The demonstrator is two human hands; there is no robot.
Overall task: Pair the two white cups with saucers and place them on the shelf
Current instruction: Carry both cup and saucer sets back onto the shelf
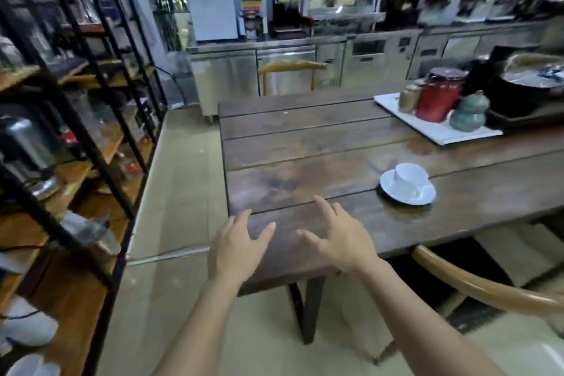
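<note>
A white cup (409,178) stands on a white saucer (393,195) on the dark wooden table (305,143), to the right of both hands. My left hand (236,249) hovers over the table's near left corner, fingers spread and holding nothing. Beside it, my right hand (340,235) is also open and empty, a short way left of the saucer. The black-framed wooden shelf (76,137) runs along the left side, blurred. I see only one cup and saucer on the table.
A white tray (439,134) at the table's far right carries a red canister (438,99), a brown jar and a green gourd-shaped pot. A dark pot sits behind it. Wooden chairs stand at the far end and near right. Steel counters line the back wall.
</note>
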